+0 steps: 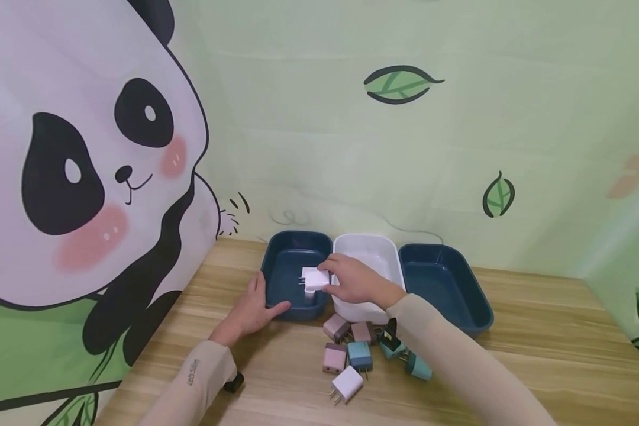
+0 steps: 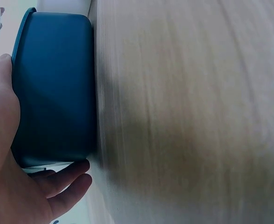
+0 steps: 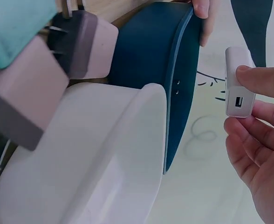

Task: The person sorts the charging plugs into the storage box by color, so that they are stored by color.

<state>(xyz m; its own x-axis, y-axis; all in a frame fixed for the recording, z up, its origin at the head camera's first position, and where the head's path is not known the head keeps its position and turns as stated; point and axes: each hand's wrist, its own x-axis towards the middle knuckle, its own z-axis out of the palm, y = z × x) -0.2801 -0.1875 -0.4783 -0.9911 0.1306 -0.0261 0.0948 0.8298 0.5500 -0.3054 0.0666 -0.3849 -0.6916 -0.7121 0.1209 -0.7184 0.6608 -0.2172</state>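
Note:
My right hand [image 1: 354, 278] pinches a white USB charger plug [image 1: 316, 278] between thumb and fingers, above the left dark blue tray [image 1: 277, 284]. In the right wrist view the charger [image 3: 238, 81] shows its USB port. Just below it in the head view, another bit of white [image 1: 309, 294] shows against the tray floor. My left hand [image 1: 250, 310] grips that tray's near left corner, thumb at the front rim and fingers along the side wall. In front of the trays lie several charger plugs: pink ones [image 1: 334, 357], blue-green ones [image 1: 360, 355] and a white one [image 1: 347, 383].
A white tray [image 1: 370, 242] stands against the left blue tray, partly covered by my right hand. Beyond it on the right is a second dark blue tray [image 1: 479, 307]. Behind the wooden table [image 1: 554, 331] hangs a green backdrop [image 1: 309, 118] with a panda and leaves.

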